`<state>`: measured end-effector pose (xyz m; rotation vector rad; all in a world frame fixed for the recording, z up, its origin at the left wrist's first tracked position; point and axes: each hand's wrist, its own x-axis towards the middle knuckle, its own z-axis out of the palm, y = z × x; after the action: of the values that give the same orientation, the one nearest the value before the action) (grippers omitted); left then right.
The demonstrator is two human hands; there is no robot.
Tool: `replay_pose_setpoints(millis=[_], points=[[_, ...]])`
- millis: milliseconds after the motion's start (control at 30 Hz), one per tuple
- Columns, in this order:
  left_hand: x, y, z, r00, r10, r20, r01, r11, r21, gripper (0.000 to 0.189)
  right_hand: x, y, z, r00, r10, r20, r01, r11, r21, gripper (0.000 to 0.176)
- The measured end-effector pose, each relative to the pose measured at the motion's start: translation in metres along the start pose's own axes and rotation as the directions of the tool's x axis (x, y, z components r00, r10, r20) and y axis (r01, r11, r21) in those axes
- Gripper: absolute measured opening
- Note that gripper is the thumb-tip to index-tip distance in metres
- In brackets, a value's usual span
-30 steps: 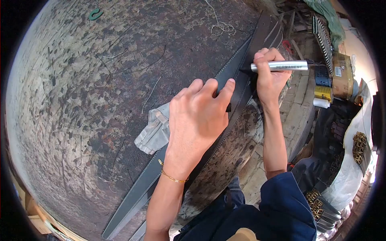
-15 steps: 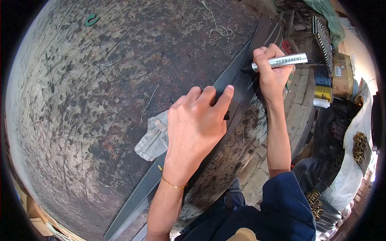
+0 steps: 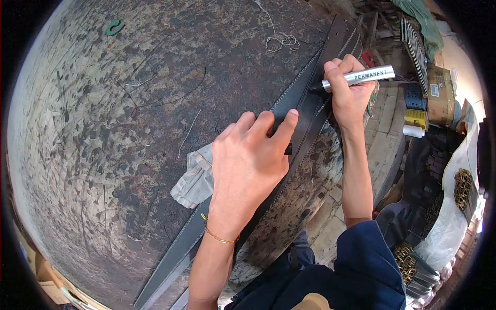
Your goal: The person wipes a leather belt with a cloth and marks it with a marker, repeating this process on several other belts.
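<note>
My right hand [image 3: 352, 95] is closed around a silver permanent marker [image 3: 364, 76]. The marker's black tip end touches or hovers just over a long black leather belt [image 3: 294, 95] with light stitching along its edges. Several such belts lie together diagonally across the rounded work surface. My left hand [image 3: 251, 155] rests over them lower down, fingers curled and thumb reaching forward. A small black cylinder-like piece [image 3: 288, 149] pokes out under that hand; the rest of it is hidden. Partly beneath the left hand lies a grey cloth [image 3: 194, 178].
The mottled, worn work surface [image 3: 103, 155] carries a tangle of thread [image 3: 282, 41] and a green C-shaped piece [image 3: 114, 27]. To the right are a cardboard box [image 3: 440, 95], a white spool [image 3: 413, 131], and belts with brass-coloured buckles [image 3: 404, 263].
The view has shifted very slightly, so things sit a little further left. Both hands keep their places on the belts, and the marker stays in the right hand.
</note>
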<state>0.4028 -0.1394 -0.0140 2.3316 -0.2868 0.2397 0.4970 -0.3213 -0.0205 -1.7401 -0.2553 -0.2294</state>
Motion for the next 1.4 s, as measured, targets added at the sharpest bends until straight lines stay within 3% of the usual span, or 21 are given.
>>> replay_pose_setpoints(millis=[267, 333, 367, 467, 600, 700, 800, 867, 933, 1000, 1100, 1167, 1400], points=[[0.001, 0.001, 0.0, 1.0, -0.009, 0.001, 0.009, 1.0, -0.015, 0.04, 0.0, 0.001, 0.0, 0.999, -0.026, 0.043, 0.025, 1.0, 0.008, 0.029], [0.001, 0.001, -0.002, 1.0, -0.011, 0.01, 0.011, 1.0, -0.016, 0.041, 0.005, 0.01, -0.008, 0.994, 0.085, -0.073, -0.067, 0.972, 0.226, 0.028], [0.001, 0.001, -0.003, 0.999, -0.013, 0.037, 0.013, 1.0, 0.007, 0.041, 0.005, 0.018, -0.017, 0.994, 0.103, -0.031, -0.084, 0.925, 0.371, 0.021], [0.003, 0.004, -0.006, 0.996, -0.028, 0.088, 0.025, 0.999, 0.037, 0.04, 0.008, 0.006, -0.012, 0.979, 0.198, -0.05, -0.14, 0.829, 0.542, 0.016], [0.01, 0.011, -0.009, 0.995, -0.044, 0.084, 0.045, 0.999, -0.013, 0.034, 0.01, 0.014, -0.011, 0.988, 0.14, -0.06, -0.077, 0.799, 0.597, 0.013], [0.02, 0.021, -0.018, 0.968, -0.145, 0.205, 0.144, 0.989, 0.017, 0.028, 0.012, 0.009, -0.016, 0.983, 0.181, 0.013, -0.164, 0.854, 0.494, 0.013], [0.036, 0.027, -0.024, 0.945, -0.154, 0.287, 0.131, 0.987, 0.099, 0.023, 0.019, 0.0, -0.019, 0.974, 0.204, 0.101, -0.227, 0.897, 0.378, 0.013], [0.049, 0.023, -0.017, 0.953, -0.142, 0.269, 0.122, 0.988, 0.092, 0.018, 0.024, -0.002, -0.017, 0.985, 0.144, 0.096, -0.151, 0.985, 0.077, 0.016], [0.059, 0.012, -0.003, 0.97, -0.153, 0.187, 0.166, 0.985, -0.053, 0.014, 0.022, -0.011, -0.009, 0.986, 0.149, 0.069, -0.155, 0.984, 0.088, 0.019], [0.064, 0.007, 0.0, 0.961, -0.199, 0.193, 0.211, 0.976, -0.045, 0.016, 0.019, -0.008, -0.009, 0.985, 0.146, 0.095, -0.143, 0.989, -0.04, 0.024], [0.064, 0.004, 0.001, 0.931, -0.253, 0.263, 0.267, 0.964, -0.018, 0.019, 0.019, 0.004, -0.012, 0.987, 0.117, 0.108, -0.114, 0.993, -0.036, 0.026], [0.063, 0.003, 0.003, 0.959, -0.192, 0.206, 0.186, 0.981, 0.049, 0.022, 0.018, 0.011, -0.009, 0.991, 0.044, 0.127, -0.047, 0.999, 0.013, 0.027], [0.062, 0.003, 0.005, 0.963, -0.196, 0.186, 0.199, 0.98, 0.001, 0.03, 0.019, 0.011, -0.008, 0.991, -0.003, 0.137, 0.01, 0.998, -0.054, 0.027]])
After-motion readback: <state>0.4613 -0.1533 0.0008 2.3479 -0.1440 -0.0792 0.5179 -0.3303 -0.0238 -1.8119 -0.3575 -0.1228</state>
